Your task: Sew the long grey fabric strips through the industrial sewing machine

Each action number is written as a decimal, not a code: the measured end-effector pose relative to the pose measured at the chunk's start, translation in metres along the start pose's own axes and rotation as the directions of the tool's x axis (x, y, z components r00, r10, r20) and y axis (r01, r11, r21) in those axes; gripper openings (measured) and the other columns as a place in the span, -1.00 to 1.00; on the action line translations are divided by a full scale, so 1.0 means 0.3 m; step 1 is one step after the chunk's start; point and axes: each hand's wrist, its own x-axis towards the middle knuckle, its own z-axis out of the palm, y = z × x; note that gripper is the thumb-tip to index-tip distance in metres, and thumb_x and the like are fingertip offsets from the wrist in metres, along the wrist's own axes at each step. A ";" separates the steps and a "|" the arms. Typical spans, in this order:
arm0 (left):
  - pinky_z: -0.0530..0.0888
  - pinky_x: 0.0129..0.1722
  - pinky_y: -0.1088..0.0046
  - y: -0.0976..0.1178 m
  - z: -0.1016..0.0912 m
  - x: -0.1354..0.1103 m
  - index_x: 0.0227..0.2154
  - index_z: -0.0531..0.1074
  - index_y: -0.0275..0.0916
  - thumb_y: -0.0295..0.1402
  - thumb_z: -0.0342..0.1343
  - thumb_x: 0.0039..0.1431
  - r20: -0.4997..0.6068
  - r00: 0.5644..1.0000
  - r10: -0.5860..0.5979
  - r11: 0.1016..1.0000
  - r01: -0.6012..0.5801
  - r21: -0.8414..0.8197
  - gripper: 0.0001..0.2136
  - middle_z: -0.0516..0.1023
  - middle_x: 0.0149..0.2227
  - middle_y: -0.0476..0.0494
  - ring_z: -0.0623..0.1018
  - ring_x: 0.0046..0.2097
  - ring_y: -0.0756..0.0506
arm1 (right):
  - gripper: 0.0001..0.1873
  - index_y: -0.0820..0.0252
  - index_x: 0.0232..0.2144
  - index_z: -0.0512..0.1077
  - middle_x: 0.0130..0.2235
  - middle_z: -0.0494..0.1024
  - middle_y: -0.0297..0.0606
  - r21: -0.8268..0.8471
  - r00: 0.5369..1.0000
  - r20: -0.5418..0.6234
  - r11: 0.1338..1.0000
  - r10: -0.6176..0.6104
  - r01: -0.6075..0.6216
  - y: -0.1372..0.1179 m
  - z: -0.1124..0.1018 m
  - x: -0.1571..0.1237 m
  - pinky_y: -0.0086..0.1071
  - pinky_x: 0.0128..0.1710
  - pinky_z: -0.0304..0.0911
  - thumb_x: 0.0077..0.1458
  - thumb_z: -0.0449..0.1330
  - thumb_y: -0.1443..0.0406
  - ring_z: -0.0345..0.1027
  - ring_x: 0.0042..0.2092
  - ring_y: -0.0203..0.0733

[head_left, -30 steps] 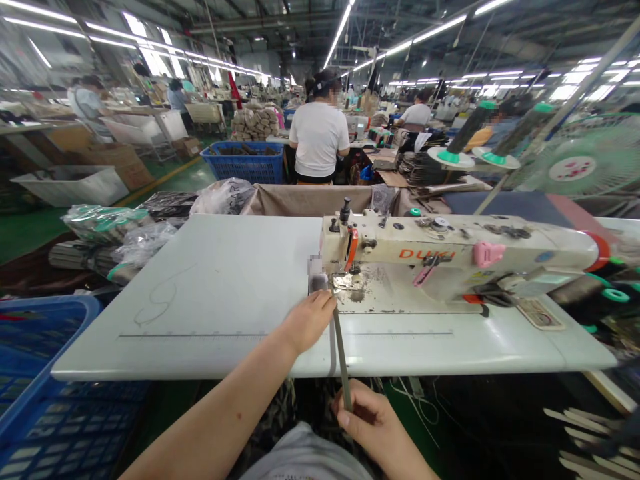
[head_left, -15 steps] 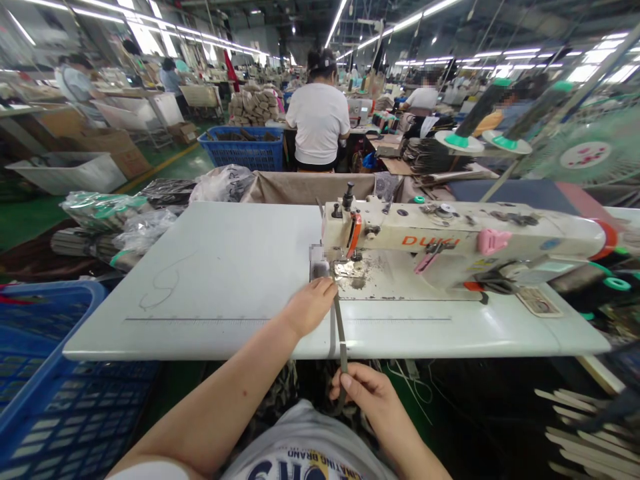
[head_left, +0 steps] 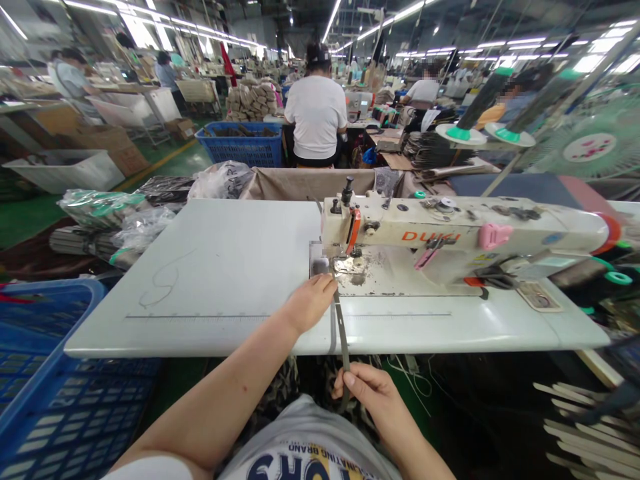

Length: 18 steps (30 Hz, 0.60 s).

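A narrow grey-green strap [head_left: 342, 331] runs from the presser foot of the sewing machine [head_left: 400, 230] down over the table's front edge. My left hand [head_left: 313, 301] lies beside the presser foot, fingers together and pressed on the strap; its fingertips are partly hidden. Below the edge, my right hand [head_left: 367, 387] pinches the strap between thumb and fingers, and the tail hangs under it. A small pale mark crosses the strap just below my left hand. The needle area [head_left: 350, 265] is worn and stained.
The white table [head_left: 225, 267] has a printed ruler line and a loose thread [head_left: 173, 287]. Blue crates [head_left: 90, 300] stand at the left, near bagged bundles [head_left: 100, 203]. Thread cones [head_left: 483, 107] and a fan [head_left: 590, 147] stand at right. A person [head_left: 316, 113] sits ahead.
The strap has advanced toward the machine; its pale mark went from near the table's front edge to just below my left hand. Both hands hold nearly the same places.
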 end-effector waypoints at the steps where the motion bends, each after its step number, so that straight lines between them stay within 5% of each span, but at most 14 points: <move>1: 0.46 0.27 0.20 0.000 0.000 0.000 -0.03 0.43 -0.27 -0.48 -0.05 0.43 0.003 1.000 0.003 1.000 -0.003 0.009 -0.82 0.50 0.10 -0.29 0.52 0.17 -0.20 | -0.57 0.18 -0.41 0.66 -0.40 0.64 -0.21 -0.004 1.000 0.005 1.000 -0.008 0.008 0.006 -0.002 0.003 -0.28 -0.23 0.33 0.22 0.33 -0.06 0.48 -0.30 -0.11; 18: 0.44 0.30 0.17 -0.011 0.037 0.001 0.04 0.37 -0.28 -0.45 -0.03 0.42 -0.041 0.999 -0.015 0.999 0.014 -0.038 -0.79 0.48 0.15 -0.31 0.49 0.22 -0.21 | -0.54 0.16 -0.47 0.65 -0.43 0.60 -0.23 -0.045 0.999 -0.036 0.999 -0.016 0.014 -0.051 0.020 -0.015 -0.28 -0.24 0.32 0.24 0.30 -0.06 0.42 -0.33 -0.11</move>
